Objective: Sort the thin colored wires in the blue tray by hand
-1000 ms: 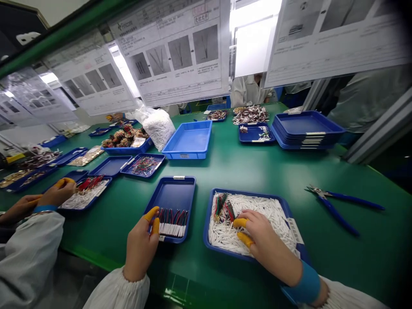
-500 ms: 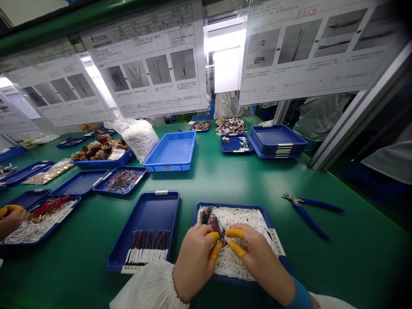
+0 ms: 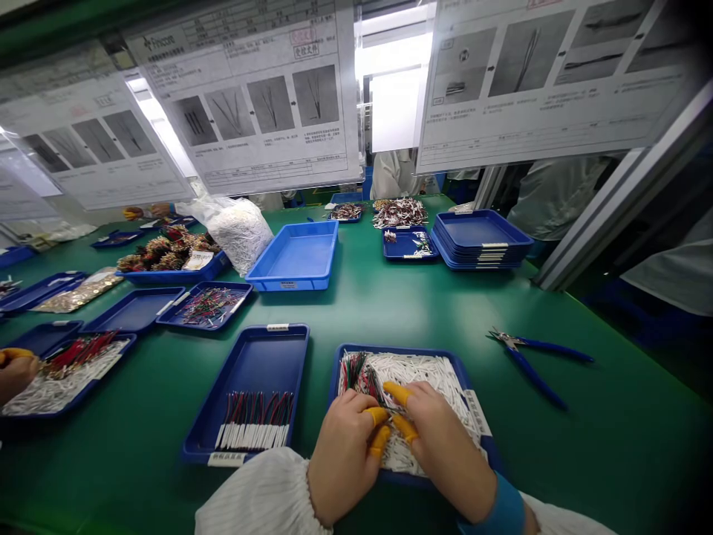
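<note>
My left hand (image 3: 342,464) and my right hand (image 3: 440,446) meet fingertip to fingertip over a blue tray (image 3: 334,375) filled with short white tubes (image 3: 428,371). Both wear yellow finger cots. A bundle of red, green and black wires (image 3: 359,371) lies at the tray's far left corner, just beyond my fingers. My left thumb and forefinger pinch a thin dark wire that leads out of that bundle. My right fingertips press in against it; what they grip is hidden. To the left, a second blue tray (image 3: 267,360) holds a neat row of tubed wires (image 3: 253,423).
Blue-handled pliers (image 3: 532,357) lie on the green table to the right. Further trays of wires, a deep blue bin (image 3: 295,260), a bag of white tubes (image 3: 237,230) and stacked trays (image 3: 479,238) stand behind. A co-worker's hand (image 3: 14,371) is at the left edge. Instruction sheets hang overhead.
My left hand left the row of tubed wires and moved right to meet my right hand over the tube tray. The view shifted right.
</note>
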Demonstrator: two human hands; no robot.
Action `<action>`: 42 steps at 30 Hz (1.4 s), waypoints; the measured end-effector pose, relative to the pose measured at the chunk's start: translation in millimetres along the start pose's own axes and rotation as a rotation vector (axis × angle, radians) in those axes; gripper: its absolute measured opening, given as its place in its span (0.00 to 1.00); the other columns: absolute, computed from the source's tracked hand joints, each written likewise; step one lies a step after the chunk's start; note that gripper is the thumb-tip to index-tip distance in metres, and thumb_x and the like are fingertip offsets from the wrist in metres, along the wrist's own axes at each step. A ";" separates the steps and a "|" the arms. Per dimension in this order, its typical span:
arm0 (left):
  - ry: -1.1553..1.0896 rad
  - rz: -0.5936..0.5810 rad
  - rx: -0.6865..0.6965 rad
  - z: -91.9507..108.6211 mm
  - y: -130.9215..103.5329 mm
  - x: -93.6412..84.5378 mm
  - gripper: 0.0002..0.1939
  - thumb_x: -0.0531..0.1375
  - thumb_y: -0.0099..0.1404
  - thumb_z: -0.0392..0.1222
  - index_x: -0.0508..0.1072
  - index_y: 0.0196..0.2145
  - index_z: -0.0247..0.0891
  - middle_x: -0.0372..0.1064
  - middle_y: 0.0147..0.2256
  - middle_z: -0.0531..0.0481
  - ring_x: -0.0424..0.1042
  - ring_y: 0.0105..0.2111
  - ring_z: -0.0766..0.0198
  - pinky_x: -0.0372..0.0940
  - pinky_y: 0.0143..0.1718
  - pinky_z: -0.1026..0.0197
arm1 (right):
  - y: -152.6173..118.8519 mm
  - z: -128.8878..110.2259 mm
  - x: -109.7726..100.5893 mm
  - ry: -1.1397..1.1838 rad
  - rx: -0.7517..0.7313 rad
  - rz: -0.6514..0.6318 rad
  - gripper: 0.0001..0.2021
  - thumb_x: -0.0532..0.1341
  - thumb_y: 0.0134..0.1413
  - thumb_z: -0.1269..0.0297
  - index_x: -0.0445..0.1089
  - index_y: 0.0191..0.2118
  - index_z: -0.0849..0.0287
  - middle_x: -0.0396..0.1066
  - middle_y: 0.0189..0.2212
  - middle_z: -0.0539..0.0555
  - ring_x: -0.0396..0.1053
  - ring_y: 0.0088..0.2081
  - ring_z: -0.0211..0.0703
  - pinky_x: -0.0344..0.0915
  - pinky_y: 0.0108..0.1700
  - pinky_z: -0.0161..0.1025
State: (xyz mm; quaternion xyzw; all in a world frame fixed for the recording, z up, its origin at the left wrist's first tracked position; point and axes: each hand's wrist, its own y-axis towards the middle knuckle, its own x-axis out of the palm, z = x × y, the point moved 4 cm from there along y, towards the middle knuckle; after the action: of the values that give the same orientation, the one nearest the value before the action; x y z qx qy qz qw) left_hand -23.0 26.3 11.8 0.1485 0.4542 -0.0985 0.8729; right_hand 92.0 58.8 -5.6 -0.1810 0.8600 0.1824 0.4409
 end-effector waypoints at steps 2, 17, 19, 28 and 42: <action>-0.007 0.000 -0.003 -0.8 0.3 0.4 0.11 0.54 0.55 0.27 0.73 0.34 0.34 0.68 0.34 0.45 0.63 0.34 0.59 0.60 0.40 0.55 | 0.1 0.5 -1.0 -0.044 0.009 -0.001 0.21 0.48 0.41 0.85 0.70 0.37 0.62 0.70 0.29 0.58 0.63 0.34 0.49 0.63 0.36 0.45; -0.008 -0.136 0.165 17.2 -4.4 14.4 0.08 0.55 0.55 0.29 0.73 0.30 0.37 0.71 0.33 0.47 0.65 0.31 0.60 0.61 0.33 0.58 | -0.1 27.2 -20.6 0.695 0.274 0.186 0.06 0.59 0.45 0.69 0.69 0.33 0.60 0.72 0.29 0.55 0.70 0.33 0.46 0.67 0.36 0.42; -0.069 -0.110 0.144 16.0 -4.2 13.6 0.08 0.56 0.55 0.30 0.73 0.32 0.37 0.71 0.34 0.47 0.65 0.32 0.59 0.61 0.34 0.57 | -0.4 25.9 -17.7 0.870 0.293 0.180 0.04 0.62 0.43 0.68 0.69 0.30 0.59 0.71 0.25 0.52 0.70 0.31 0.45 0.67 0.35 0.41; -0.523 0.107 -0.111 1.6 -1.8 -0.1 0.10 0.59 0.57 0.40 0.72 0.36 0.34 0.70 0.35 0.45 0.68 0.36 0.60 0.62 0.40 0.61 | -9.5 -6.5 -7.5 1.387 0.425 0.063 0.12 0.70 0.32 0.64 0.73 0.29 0.56 0.73 0.32 0.53 0.70 0.37 0.46 0.67 0.40 0.40; -0.749 0.126 -0.287 -6.2 -8.2 6.1 0.08 0.58 0.57 0.40 0.72 0.28 0.32 0.69 0.28 0.47 0.67 0.30 0.62 0.62 0.32 0.62 | -8.1 5.0 -10.7 1.187 0.378 0.144 0.11 0.67 0.36 0.58 0.72 0.28 0.57 0.73 0.29 0.53 0.70 0.35 0.48 0.67 0.39 0.42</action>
State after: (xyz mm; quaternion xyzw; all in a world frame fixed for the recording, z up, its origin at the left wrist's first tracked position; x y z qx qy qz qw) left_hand -26.8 20.6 2.0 0.0066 0.1041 -0.0276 0.9942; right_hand 105.2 55.7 -0.7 -0.1119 0.9857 -0.0751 -0.1010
